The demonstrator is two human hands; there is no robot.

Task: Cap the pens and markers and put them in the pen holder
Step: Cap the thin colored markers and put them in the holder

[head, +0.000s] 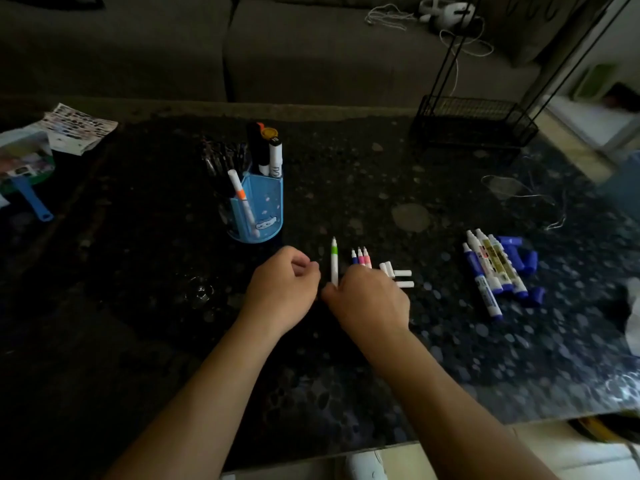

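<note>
- Dark speckled tabletop [450, 358], with a grey sofa [311, 46] beyond its far edge.
- Left hand [284, 284]: over the middle of the tabletop, knuckles up, fingers curled into a loose fist with the thumb against the forefinger. I cannot tell whether it holds anything.
- Right hand [372, 301]: just right of the left, back upward, fingers bent down. Its thumb side pinches the near end of the green pen [334, 261].
- The green pen is white with a green band; its long axis runs near to far and its tip points at the far edge.
- Three small pens [360, 257] lie side by side just right of it, parallel, tips also pointing far. Their near ends are hidden under the right hand.
- White caps [401, 278] lie loose just right of that hand, some crosswise.
- Four markers [491, 271] lie packed together near the right edge, bare tips pointing far and slightly left. Blue caps [519, 258] lie scattered against their right side.
- The blue holder [263, 206] stands upright beyond the left hand. An orange pen [240, 199] leans in its front compartment, black pens [225, 157] fill the back left, and capped markers [273, 150] stand at the back right.
- A black wire rack [474, 119] stands at the far right corner, with a thin cord [526, 194] lying nearer.
- A fan [24, 164] and a leaflet [79, 128] lie at the left edge.
</note>
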